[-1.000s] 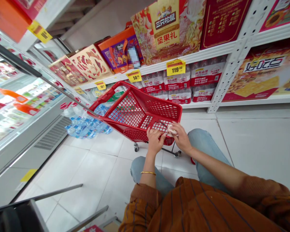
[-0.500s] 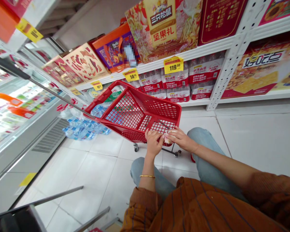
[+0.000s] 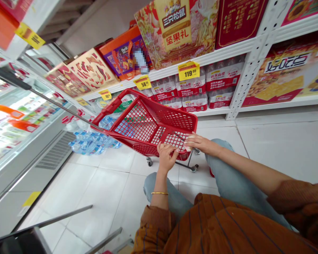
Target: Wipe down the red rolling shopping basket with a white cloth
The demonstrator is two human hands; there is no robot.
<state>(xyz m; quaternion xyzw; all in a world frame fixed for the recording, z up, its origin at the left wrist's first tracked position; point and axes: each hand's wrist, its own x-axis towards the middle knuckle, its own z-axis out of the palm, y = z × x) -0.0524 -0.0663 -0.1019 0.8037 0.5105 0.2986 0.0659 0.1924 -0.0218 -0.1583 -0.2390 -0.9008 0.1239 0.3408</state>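
Observation:
A red plastic shopping cart (image 3: 148, 123) on casters stands tilted across the view, its handle to the left. My left hand (image 3: 166, 156) lies over the cart's near rim, fingers curled on the edge and thumb out to the right. At the cart's near right corner, my right hand (image 3: 201, 144) presses a crumpled whitish cloth (image 3: 188, 148) against the rim. Most of the cloth is hidden beneath the fingers. The two hands are a little apart. Only the mesh floor shows inside the basket.
Shelves behind hold gift boxes (image 3: 178, 33), packs of bottled water (image 3: 190, 86) and yellow price tags (image 3: 189, 71). Large blue-tinted bottles (image 3: 92, 141) lie on the floor beside a chilled case (image 3: 42, 165). Metal bars (image 3: 66, 214) jut in at lower left.
My right hand has slid right along the rim with the cloth, away from my left hand. The left hand stays at the near rim, shifted slightly left. The cart has hardly moved.

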